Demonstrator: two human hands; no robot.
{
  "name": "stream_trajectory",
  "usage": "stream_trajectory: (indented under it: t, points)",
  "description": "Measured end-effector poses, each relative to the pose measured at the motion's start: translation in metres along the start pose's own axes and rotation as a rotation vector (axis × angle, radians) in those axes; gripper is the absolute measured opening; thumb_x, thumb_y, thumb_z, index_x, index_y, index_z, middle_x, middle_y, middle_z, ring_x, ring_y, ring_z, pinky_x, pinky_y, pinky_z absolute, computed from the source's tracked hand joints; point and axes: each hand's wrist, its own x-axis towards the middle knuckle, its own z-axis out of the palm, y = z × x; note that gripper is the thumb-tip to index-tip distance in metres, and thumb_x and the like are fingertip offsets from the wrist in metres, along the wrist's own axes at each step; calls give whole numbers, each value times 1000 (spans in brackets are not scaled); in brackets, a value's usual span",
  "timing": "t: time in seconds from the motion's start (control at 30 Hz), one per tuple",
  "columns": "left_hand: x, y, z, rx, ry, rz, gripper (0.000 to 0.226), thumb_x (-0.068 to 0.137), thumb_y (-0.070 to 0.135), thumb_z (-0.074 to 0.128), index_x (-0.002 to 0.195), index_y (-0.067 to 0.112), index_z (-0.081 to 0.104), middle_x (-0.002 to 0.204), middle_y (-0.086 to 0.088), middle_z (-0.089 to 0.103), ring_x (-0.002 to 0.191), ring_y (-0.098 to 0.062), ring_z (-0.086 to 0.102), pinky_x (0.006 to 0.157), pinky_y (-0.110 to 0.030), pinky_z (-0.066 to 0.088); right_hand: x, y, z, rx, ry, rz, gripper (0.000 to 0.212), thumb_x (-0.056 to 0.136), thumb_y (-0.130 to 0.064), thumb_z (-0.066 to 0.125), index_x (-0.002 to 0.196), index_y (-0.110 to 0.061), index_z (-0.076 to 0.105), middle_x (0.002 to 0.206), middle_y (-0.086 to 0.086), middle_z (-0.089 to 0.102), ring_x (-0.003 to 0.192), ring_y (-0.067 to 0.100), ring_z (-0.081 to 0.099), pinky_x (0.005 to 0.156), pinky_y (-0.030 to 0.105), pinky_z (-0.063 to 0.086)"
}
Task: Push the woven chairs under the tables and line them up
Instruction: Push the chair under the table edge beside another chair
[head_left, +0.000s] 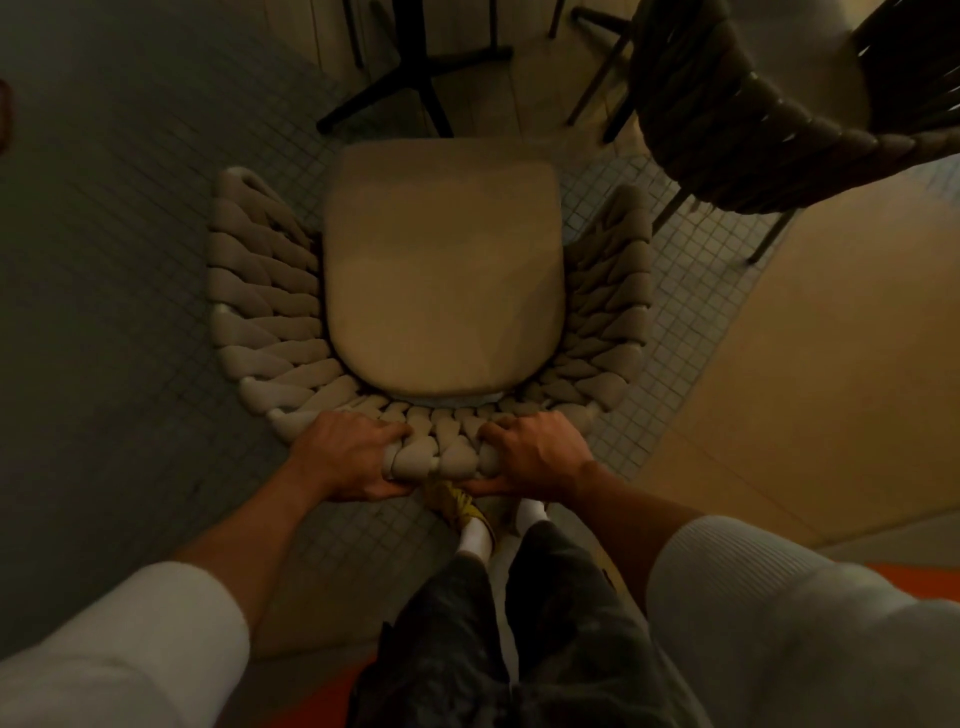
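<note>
Now left hand (349, 453) and right hand (531, 453) grip the beige woven chair (441, 270) backrest.

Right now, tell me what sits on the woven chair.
A tan cushion lies on the woven chair; the left hand and right hand grip its braided back. The seat beneath is hidden.

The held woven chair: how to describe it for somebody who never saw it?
Facing the black table base on the tiled floor stands the pale woven chair. Unlike the darker woven chair nearby, its braided back is gripped by the left hand and right hand.
</note>
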Motion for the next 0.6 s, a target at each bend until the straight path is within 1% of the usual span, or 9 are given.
stream_trajectory:
  t: [0.07, 0.17, 0.33, 0.47, 0.6]
  points:
    - [10, -7, -5, 11, 7, 3, 72, 68, 92, 53, 121, 44, 65, 103, 13, 77, 87, -17, 73, 68, -32, 52, 8, 4, -2, 3, 23, 16, 83, 71, -101, 35, 106, -32, 63, 96, -9, 71, 73, 18, 68, 58, 28, 43]
    - [21, -14, -11, 11, 6, -12, 73, 67, 94, 51, 121, 46, 64, 103, 14, 76, 88, -17, 72, 68, -31, 52, 15, 8, -7, 14, 41, 30, 83, 71, -101, 32, 104, -32, 65, 94, -11, 71, 71, 16, 66, 57, 27, 34]
    - [33, -18, -17, -36, 3, -43, 76, 66, 96, 47, 121, 47, 63, 103, 13, 75, 90, -16, 72, 71, -32, 55, 23, 19, -16, 33, 27, 31, 82, 71, -100, 36, 105, -31, 64, 92, -11, 70, 70, 17, 65, 57, 27, 35]
    - [44, -18, -22, -49, -5, -60, 81, 64, 97, 43, 121, 44, 64, 104, 12, 75, 93, -18, 72, 75, -33, 55, 31, 32, -23, 35, 21, 22, 82, 69, -102, 34, 102, -33, 65, 90, -11, 71, 72, 18, 67, 59, 28, 45]
    - [54, -16, -25, -38, 7, -63, 82, 64, 99, 42, 116, 41, 64, 99, 11, 74, 88, -18, 71, 71, -33, 52, 34, 44, -28, 24, 43, 1, 79, 70, -101, 36, 99, -34, 65, 92, -11, 71, 76, 18, 68, 59, 27, 40]
